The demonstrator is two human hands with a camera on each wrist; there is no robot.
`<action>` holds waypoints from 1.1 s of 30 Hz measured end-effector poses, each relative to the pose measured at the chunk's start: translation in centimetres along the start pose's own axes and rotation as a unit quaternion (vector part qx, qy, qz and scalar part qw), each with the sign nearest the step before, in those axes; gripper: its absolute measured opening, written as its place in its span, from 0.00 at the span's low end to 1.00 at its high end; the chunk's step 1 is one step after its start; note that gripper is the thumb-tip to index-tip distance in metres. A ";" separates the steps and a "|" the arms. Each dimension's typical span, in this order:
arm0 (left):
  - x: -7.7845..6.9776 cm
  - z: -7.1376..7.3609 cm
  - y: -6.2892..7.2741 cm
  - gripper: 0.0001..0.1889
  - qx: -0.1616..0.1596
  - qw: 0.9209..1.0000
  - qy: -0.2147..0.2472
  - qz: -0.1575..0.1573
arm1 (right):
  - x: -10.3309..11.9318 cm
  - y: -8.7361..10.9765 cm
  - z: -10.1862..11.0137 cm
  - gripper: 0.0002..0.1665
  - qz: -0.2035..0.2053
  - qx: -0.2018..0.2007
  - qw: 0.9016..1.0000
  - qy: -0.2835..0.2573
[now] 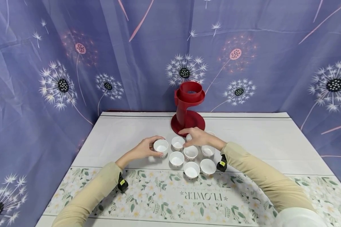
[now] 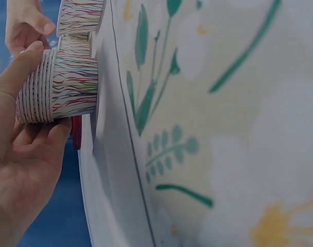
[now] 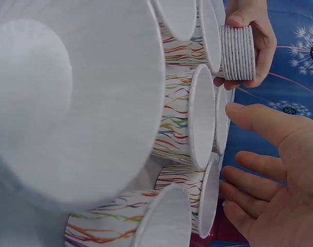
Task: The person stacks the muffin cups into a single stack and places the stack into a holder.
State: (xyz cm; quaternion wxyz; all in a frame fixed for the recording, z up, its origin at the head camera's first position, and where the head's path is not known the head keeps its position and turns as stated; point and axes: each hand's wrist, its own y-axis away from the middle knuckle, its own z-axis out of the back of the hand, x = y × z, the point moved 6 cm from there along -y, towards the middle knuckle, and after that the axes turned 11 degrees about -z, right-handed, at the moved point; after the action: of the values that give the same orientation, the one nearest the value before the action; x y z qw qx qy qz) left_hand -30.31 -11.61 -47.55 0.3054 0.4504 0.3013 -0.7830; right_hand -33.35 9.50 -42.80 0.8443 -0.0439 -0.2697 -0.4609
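My left hand grips a stack of nested white paper baking cups, thumb on one side and fingers on the other; colored wavy lines run round the outermost wall, and several rims show. To its right, several single cups stand upright on the table, among them a near cup and a middle one. Over the far cups hangs my right hand, its fingers spread and holding nothing. In the right wrist view its fingertips are close to the rims of the cups. One far cup is partly hidden beneath that hand.
A red stand with a ring-shaped top and round base rises just behind the cups. The white tablecloth has a floral band along its near side. A purple dandelion-print curtain encloses the back and sides.
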 end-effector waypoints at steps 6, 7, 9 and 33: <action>0.1 0.0 0.0 0.35 0.000 1.000 0.003 -0.006 | 0.4 -0.1 -0.2 0.36 0.007 0.010 1.000 0.013; 0.1 0.0 0.0 0.35 -0.001 1.000 0.003 -0.007 | 0.5 -0.1 -0.2 0.36 0.009 0.012 1.000 0.015; 0.1 0.0 0.0 0.35 -0.002 1.000 0.001 -0.008 | 0.7 -0.2 -0.3 0.36 0.013 0.016 1.000 0.021; 0.1 0.0 0.0 0.34 -0.002 1.000 0.002 -0.006 | 1.9 -0.9 -1.2 0.38 0.015 0.022 0.997 0.068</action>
State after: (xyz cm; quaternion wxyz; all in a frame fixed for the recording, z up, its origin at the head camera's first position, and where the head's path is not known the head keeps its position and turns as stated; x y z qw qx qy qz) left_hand -30.33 -11.66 -47.60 0.3015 0.4493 0.3061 -0.7833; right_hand -32.79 7.12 -42.98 0.8683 0.0020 -0.2209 -0.4441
